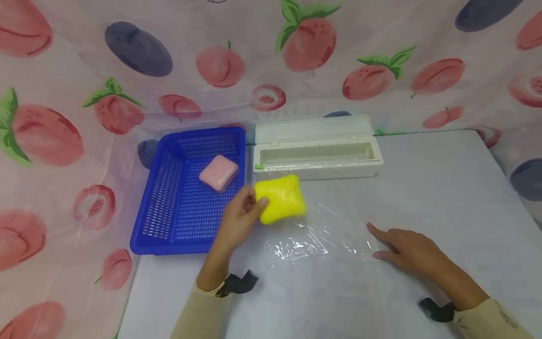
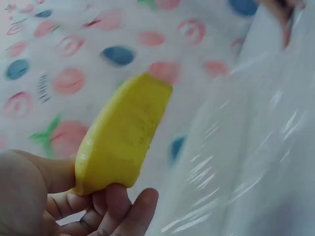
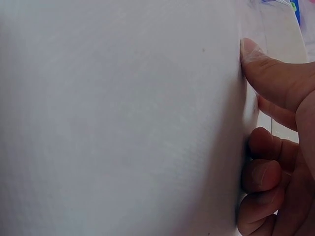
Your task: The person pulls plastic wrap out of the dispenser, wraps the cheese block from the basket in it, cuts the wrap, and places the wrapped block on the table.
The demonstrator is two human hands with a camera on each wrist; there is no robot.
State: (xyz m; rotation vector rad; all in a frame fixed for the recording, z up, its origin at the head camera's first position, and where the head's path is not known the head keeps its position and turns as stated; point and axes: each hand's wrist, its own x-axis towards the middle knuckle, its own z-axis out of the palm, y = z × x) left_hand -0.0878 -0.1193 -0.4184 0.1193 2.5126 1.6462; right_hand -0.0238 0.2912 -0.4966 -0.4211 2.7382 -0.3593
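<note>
Well, the left hand (image 1: 239, 219) pinches a puffy yellow square block (image 1: 281, 200) up over the left part of a shiny clear plastic sheet (image 1: 328, 233). The right hand (image 1: 408, 249) has its thumb and pointing finger slightly apart at the sheet's right edge. By the white table's (image 1: 440, 188) back edge sits a long white box (image 1: 338, 171), lid up. At the back left corner, a blue plastic basket (image 1: 178, 248) holds a pink square block (image 1: 219, 173).

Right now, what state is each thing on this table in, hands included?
Plastic wrap: spread out, wrinkled
White box: open, lid raised
Blue basket: upright, uncovered
Pink block: lying inside the basket
Yellow block: held up, tilted
Left hand: gripping the yellow block
Right hand: touching the wrap's edge
</note>
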